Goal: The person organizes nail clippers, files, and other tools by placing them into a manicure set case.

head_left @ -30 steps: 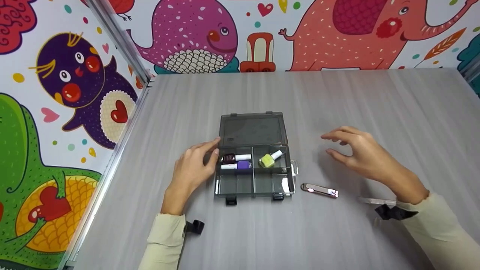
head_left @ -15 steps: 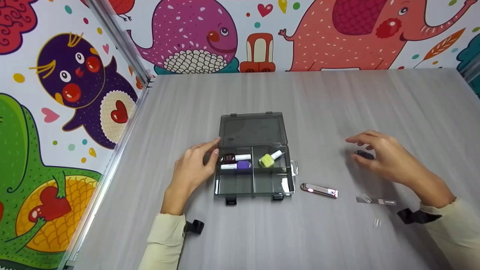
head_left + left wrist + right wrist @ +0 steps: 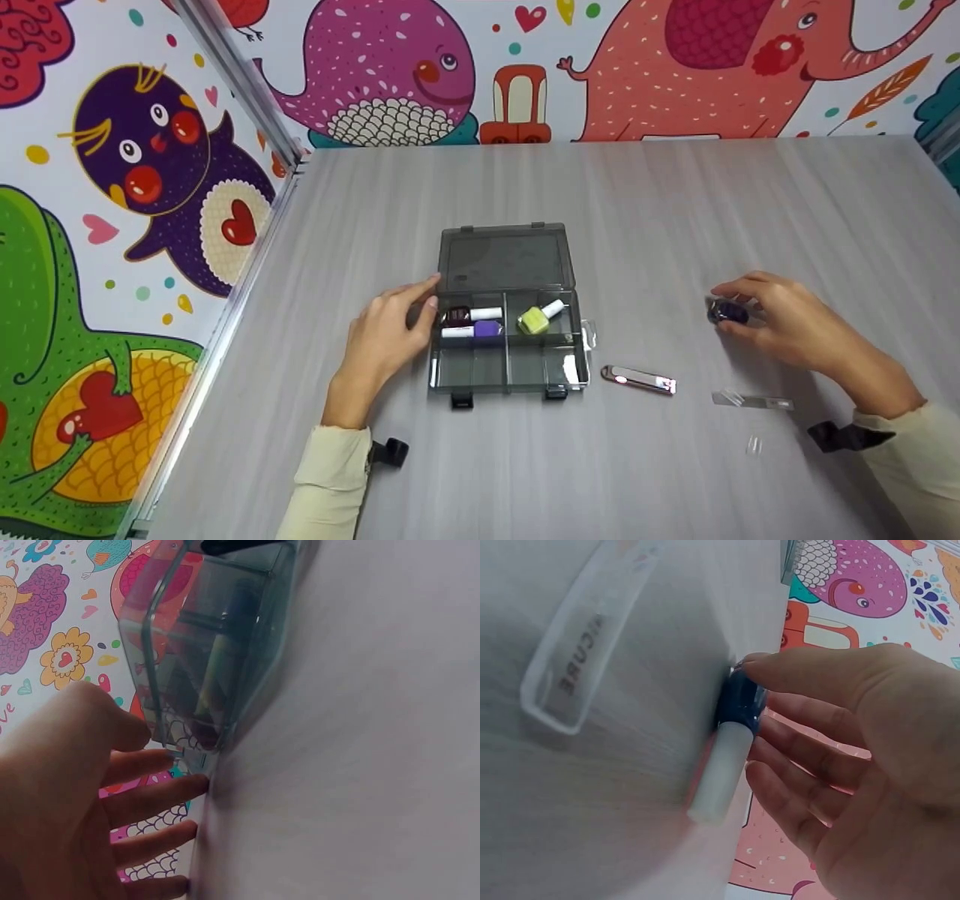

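Observation:
The dark blue nail polish bottle [image 3: 724, 311] with a white cap [image 3: 721, 772] lies on the table at the right. My right hand [image 3: 799, 319] pinches it by the glass, thumb on one side and fingers on the other. My left hand [image 3: 386, 330] rests at the left side of the grey clear organizer box [image 3: 472, 369], its fingers loosely extended and thumb at the wall. The box's lid [image 3: 506, 259] is folded back. Its rear left compartment holds a dark red polish bottle [image 3: 456, 317] and a purple one [image 3: 487, 330]; the rear right holds a yellow-green one [image 3: 535, 322].
A nail clipper [image 3: 639, 380] lies just right of the box. Farther right are a clear flat strip [image 3: 752, 401], lettered in the right wrist view, and a small clear piece [image 3: 754, 445]. Illustrated walls [image 3: 390, 67] border the table's back and left.
My right hand has moved right, away from the box side, and down to the dark blue polish bottle, closing its thumb and fingers on it. The left hand and box have stayed put.

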Action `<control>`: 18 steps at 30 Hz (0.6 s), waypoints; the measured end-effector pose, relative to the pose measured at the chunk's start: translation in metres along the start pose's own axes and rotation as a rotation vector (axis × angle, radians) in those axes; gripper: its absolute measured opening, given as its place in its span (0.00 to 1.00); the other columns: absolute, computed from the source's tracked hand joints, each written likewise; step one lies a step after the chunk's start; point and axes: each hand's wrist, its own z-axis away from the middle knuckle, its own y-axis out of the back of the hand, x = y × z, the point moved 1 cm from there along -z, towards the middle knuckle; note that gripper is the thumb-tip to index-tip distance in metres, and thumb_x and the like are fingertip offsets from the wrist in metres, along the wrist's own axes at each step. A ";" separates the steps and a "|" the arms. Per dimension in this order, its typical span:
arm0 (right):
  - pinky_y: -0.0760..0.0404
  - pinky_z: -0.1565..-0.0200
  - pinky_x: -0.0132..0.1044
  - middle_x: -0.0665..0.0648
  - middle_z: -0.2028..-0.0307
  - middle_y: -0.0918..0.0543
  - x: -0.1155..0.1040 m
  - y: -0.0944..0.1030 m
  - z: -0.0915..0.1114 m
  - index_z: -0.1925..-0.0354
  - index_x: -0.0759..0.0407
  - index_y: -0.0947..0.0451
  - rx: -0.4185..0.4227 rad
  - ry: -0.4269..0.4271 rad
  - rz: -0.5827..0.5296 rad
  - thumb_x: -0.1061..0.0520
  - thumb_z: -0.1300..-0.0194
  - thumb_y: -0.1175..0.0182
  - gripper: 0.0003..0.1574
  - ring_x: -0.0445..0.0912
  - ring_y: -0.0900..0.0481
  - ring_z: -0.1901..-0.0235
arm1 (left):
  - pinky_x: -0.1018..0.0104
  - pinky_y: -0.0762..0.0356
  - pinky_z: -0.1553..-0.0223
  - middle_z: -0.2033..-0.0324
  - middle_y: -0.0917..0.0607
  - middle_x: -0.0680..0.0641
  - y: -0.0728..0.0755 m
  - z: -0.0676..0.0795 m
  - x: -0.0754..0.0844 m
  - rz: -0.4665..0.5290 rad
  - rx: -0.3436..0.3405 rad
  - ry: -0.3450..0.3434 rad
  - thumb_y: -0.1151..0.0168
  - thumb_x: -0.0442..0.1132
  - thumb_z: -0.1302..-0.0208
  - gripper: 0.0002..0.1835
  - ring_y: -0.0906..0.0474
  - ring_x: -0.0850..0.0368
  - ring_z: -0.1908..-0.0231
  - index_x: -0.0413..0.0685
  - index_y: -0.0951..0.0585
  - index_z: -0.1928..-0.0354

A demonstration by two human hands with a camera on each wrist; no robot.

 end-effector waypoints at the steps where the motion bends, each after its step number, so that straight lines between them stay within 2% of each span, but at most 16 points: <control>1: 0.10 0.57 0.59 0.64 0.52 0.12 0.001 0.000 0.000 0.43 0.66 0.13 0.000 0.001 0.001 0.68 0.44 0.19 0.29 0.58 0.11 0.56 | 0.33 0.18 0.36 0.30 0.16 0.48 0.000 0.000 0.000 0.000 -0.001 0.002 0.44 0.56 0.18 0.24 0.19 0.40 0.30 0.70 0.21 0.25; 11: 0.11 0.60 0.51 0.61 0.54 0.11 0.004 -0.003 -0.001 0.47 0.65 0.12 0.000 0.018 0.023 0.66 0.44 0.19 0.25 0.51 0.13 0.59 | 0.30 0.17 0.39 0.30 0.16 0.47 0.000 0.000 0.001 -0.003 -0.002 0.012 0.45 0.56 0.19 0.24 0.19 0.39 0.30 0.72 0.21 0.25; 18: 0.09 0.62 0.44 0.58 0.56 0.09 -0.007 0.000 -0.005 0.48 0.63 0.11 0.054 0.043 -0.028 0.68 0.44 0.19 0.24 0.50 0.10 0.61 | 0.29 0.15 0.43 0.31 0.15 0.47 0.000 0.001 0.001 -0.002 0.008 0.007 0.44 0.56 0.19 0.24 0.19 0.39 0.31 0.71 0.20 0.26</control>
